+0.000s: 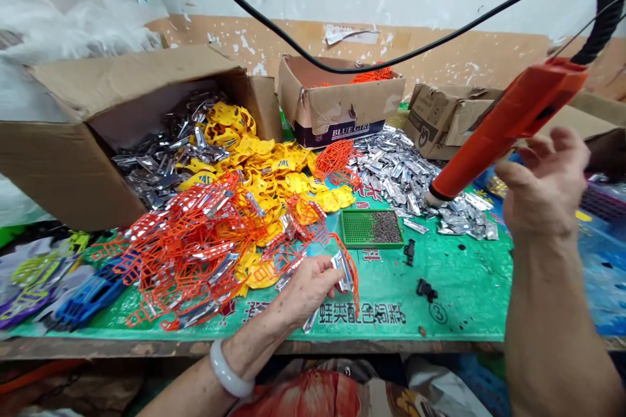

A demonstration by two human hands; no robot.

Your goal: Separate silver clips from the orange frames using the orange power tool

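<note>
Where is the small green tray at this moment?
In the head view, just right of centre, the tray lies on the green sheet, in front of the silver pieces and beyond the left hand.

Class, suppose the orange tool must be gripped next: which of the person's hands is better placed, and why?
Probably the right hand: it is close beside the orange tool, fingers loosely open with nothing visibly held. The left hand is lower, farther off, and pinches a silver part.
</note>
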